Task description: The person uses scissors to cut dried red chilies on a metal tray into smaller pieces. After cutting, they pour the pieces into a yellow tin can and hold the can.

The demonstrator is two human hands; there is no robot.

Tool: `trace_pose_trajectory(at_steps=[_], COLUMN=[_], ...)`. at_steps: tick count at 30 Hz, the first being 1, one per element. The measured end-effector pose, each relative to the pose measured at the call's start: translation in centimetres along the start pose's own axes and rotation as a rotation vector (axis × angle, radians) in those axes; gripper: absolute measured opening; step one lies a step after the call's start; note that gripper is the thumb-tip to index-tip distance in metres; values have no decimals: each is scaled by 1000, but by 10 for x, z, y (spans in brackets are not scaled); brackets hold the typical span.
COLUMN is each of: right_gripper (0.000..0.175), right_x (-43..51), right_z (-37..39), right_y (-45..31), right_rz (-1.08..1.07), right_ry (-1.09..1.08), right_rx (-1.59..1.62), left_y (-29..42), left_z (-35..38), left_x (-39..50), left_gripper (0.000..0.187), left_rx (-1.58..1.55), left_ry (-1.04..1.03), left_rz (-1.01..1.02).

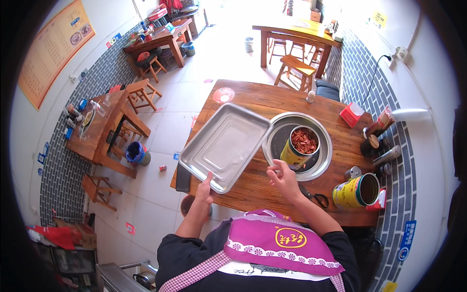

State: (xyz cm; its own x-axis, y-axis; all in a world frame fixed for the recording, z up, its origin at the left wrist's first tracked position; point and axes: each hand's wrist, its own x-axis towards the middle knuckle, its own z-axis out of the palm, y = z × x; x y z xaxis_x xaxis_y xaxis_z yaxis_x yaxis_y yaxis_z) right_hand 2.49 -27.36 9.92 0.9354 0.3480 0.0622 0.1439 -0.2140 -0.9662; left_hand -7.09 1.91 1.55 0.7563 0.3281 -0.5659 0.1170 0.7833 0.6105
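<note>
My left hand (205, 189) grips the near corner of an empty rectangular metal tray (228, 142), which is tilted above the left part of the wooden table (248, 182). My right hand (284, 179) holds nothing, its fingers loosely bent and apart, close to the near-left rim of a round metal pan (326, 160). Inside that pan stands a yellow tin can (292, 156) filled to near its rim with small reddish-brown pieces. Black-handled scissors (319, 199) lie on the table to the right of my right forearm.
A second yellow can (350, 193) lies tilted at the table's right side, near a small metal tin (352, 173). Along the wall stand a chopstick holder (379, 124), jars and a red tissue box (351, 114). A glass shaker (310, 96) stands at the far edge. Wooden stools (297, 71) are beyond.
</note>
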Motion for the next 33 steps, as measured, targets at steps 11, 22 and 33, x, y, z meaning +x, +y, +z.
trace_pose_trajectory(at_steps=[11, 22, 33], right_gripper=[113, 135, 119], right_x=[4, 77, 90], right_z=[-92, -106, -107], right_y=[76, 46, 47], right_rz=[-158, 35, -98], right_ry=[554, 279, 371], right_rx=[-503, -980, -792], left_y=[-39, -43, -21], left_z=[-64, -72, -59], left_x=[95, 101, 79], left_gripper=[50, 59, 61], left_rx=[-41, 121, 334], left_ry=[142, 91, 112], left_rz=[0, -106, -329])
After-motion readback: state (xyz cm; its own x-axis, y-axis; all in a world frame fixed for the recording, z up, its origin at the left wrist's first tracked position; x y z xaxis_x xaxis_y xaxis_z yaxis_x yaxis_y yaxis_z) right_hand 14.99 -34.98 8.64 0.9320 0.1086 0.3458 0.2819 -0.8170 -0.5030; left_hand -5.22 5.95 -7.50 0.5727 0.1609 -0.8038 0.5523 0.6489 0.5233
